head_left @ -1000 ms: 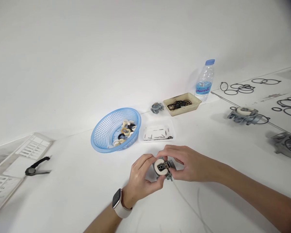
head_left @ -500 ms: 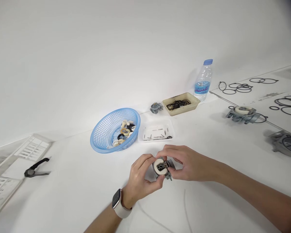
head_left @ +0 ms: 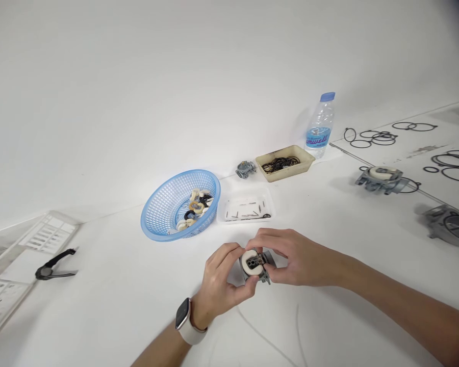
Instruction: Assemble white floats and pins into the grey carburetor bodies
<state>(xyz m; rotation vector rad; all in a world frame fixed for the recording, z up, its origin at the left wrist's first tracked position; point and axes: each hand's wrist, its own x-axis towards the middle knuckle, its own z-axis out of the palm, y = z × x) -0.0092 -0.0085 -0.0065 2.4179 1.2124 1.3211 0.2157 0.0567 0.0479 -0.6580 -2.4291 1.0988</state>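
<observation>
Left hand (head_left: 222, 280) gripped the near-left side of a grey metal housing (head_left: 271, 259), thumb on the edge of its white C-shaped ring (head_left: 246, 263). Right hand (head_left: 295, 258) pinched the opposite side, thumb and index by the small metal bits in the ring's gap. Fingers hid much of the housing's rim; couldn't tell whether it touched the counter (head_left: 110, 285) or was held just above. Bits in the gap too small to identify.

Housing sat in front of a shallow white tray (head_left: 237, 202) of tiny pins, blue basket (head_left: 156, 209) left of that. Basket contents overlapped, no count possible. Black rings tangled in the beige tray (head_left: 290, 175), same story. Second housing (head_left: 380, 181) at right had a white ring too, detail soft. Third one (head_left: 439, 224) blurred, clipped by the right edge. Printed panel (head_left: 48, 232) cut off at left, markings unreadable; black tool (head_left: 46, 272) beside it, type unclear. Thin lines (head_left: 265, 337) near the bottom faint, ran out of view.
</observation>
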